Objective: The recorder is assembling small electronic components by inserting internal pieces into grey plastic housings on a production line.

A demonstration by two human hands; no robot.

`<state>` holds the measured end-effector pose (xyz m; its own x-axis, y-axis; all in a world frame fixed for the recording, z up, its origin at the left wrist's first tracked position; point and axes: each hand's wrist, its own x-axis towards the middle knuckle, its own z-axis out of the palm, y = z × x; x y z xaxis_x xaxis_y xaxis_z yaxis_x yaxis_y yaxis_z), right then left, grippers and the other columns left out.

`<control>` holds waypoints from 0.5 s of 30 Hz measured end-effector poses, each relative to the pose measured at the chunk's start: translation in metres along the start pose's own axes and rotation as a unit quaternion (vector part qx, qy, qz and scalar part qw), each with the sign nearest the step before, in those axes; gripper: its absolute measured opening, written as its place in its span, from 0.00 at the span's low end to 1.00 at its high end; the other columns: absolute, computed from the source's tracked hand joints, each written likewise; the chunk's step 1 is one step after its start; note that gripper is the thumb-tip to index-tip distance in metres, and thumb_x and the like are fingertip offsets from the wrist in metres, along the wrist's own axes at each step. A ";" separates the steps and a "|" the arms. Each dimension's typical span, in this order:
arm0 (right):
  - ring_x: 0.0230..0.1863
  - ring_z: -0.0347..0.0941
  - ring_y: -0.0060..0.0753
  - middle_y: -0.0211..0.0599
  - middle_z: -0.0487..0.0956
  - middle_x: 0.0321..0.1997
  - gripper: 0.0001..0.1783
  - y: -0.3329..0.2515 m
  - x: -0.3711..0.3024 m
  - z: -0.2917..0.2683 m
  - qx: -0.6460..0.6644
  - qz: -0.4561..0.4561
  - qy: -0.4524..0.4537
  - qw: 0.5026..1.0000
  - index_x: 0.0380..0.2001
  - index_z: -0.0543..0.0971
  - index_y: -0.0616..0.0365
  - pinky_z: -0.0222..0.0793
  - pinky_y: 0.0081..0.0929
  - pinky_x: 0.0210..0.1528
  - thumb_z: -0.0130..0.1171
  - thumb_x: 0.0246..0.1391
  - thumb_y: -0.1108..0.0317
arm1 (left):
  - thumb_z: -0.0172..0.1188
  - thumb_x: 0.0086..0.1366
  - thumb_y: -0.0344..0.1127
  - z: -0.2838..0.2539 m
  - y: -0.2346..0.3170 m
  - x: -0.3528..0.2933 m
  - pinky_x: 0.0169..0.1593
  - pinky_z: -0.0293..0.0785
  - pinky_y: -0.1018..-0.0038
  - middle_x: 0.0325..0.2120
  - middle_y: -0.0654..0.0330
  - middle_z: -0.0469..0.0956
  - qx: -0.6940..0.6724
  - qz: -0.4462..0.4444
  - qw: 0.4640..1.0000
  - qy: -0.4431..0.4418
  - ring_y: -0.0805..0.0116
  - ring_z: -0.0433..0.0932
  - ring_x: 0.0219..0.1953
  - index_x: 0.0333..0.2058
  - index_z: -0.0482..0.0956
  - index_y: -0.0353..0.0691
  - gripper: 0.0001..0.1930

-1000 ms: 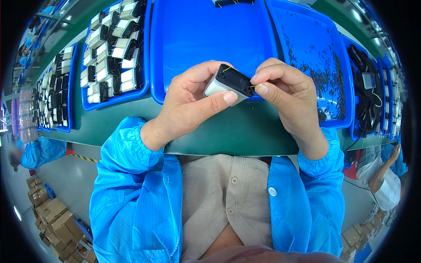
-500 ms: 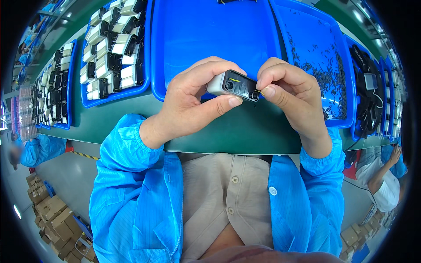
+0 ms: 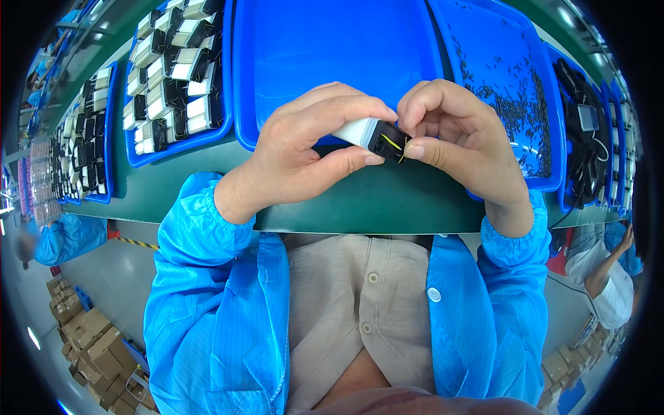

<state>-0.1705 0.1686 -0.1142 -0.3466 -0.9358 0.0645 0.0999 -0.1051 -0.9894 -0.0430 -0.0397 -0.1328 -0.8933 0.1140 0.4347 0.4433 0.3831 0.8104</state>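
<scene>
Between thumb and fingers, my left hand (image 3: 304, 138) holds a small white box-shaped device (image 3: 358, 131) with a black end. That black end faces right, and thin yellow-green wires (image 3: 392, 142) stick out of it. My right hand (image 3: 460, 131) is pinched at the black end, with thumb and index finger by a yellow wire (image 3: 402, 158). Whether a smaller part also sits between those fingertips is too small to tell. Both hands are above the near edge of the green table (image 3: 332, 207).
Ahead stands a large blue tray (image 3: 332, 55). To the left, another blue tray (image 3: 228, 111) holds several rows of white-and-black devices (image 3: 166, 90). On the right, a blue tray (image 3: 477, 41) carries many small dark pieces (image 3: 532, 131). Beyond it lies a black cabled bundle (image 3: 584, 145).
The device has turned in my left hand, so its black end now points right and its white side shows more. My right hand has shifted slightly, still at the wires.
</scene>
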 end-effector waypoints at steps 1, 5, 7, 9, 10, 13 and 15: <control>0.41 0.72 0.16 0.29 0.74 0.40 0.09 0.001 0.001 -0.001 0.001 0.000 0.001 1.000 0.41 0.75 0.61 0.71 0.16 0.42 0.61 0.57 0.81 | 0.71 0.55 0.27 0.000 0.000 0.001 0.48 0.77 0.67 0.41 0.52 0.82 0.021 0.013 1.000 -0.006 0.59 0.81 0.44 0.48 0.79 0.33 0.21; 0.41 0.71 0.15 0.27 0.74 0.40 0.12 0.008 0.003 -0.004 0.051 0.023 -0.025 0.998 0.43 0.73 0.61 0.70 0.15 0.42 0.62 0.56 0.81 | 0.69 0.53 0.26 -0.001 -0.001 0.002 0.47 0.77 0.66 0.41 0.52 0.82 0.045 0.036 0.998 0.000 0.57 0.81 0.43 0.47 0.79 0.33 0.20; 0.41 0.71 0.15 0.27 0.74 0.40 0.13 0.010 0.004 -0.005 0.070 0.032 -0.026 0.997 0.43 0.73 0.61 0.70 0.15 0.43 0.62 0.56 0.81 | 0.67 0.52 0.24 -0.002 -0.001 0.004 0.47 0.77 0.65 0.41 0.52 0.82 0.086 0.086 0.993 -0.007 0.55 0.81 0.43 0.47 0.79 0.32 0.21; 0.41 0.71 0.14 0.27 0.74 0.40 0.13 0.010 0.005 -0.006 0.092 0.047 -0.038 0.994 0.43 0.73 0.61 0.70 0.15 0.43 0.62 0.55 0.81 | 0.66 0.50 0.22 0.003 -0.001 0.006 0.44 0.77 0.65 0.40 0.53 0.82 0.086 0.102 0.991 0.015 0.56 0.81 0.41 0.45 0.80 0.35 0.20; 0.41 0.71 0.14 0.27 0.74 0.40 0.13 0.010 0.004 -0.006 0.091 0.046 -0.037 0.994 0.43 0.73 0.61 0.70 0.15 0.43 0.62 0.55 0.81 | 0.64 0.48 0.21 0.005 -0.002 0.007 0.42 0.77 0.65 0.38 0.55 0.82 0.086 0.117 0.989 0.037 0.56 0.81 0.39 0.43 0.81 0.37 0.20; 0.41 0.71 0.15 0.27 0.74 0.39 0.11 0.010 0.004 -0.006 0.099 0.061 -0.030 0.993 0.41 0.73 0.61 0.70 0.16 0.43 0.61 0.56 0.79 | 0.67 0.52 0.23 0.004 -0.004 0.004 0.48 0.76 0.64 0.41 0.52 0.82 0.103 0.101 0.990 -0.006 0.54 0.81 0.44 0.47 0.79 0.32 0.21; 0.40 0.72 0.17 0.29 0.76 0.40 0.09 0.009 0.004 -0.008 0.119 0.067 -0.019 0.990 0.42 0.75 0.62 0.71 0.17 0.42 0.58 0.58 0.77 | 0.67 0.54 0.22 0.006 -0.002 0.002 0.49 0.76 0.65 0.43 0.51 0.81 0.073 0.049 0.996 -0.002 0.56 0.81 0.45 0.47 0.78 0.33 0.20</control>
<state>-0.1781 0.1663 -0.1239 -0.2812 -0.9580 -0.0564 0.3615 -0.0513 -0.9310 -0.0462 -0.0352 -0.1362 -0.8465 0.1608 0.5075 0.5133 0.4994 0.6980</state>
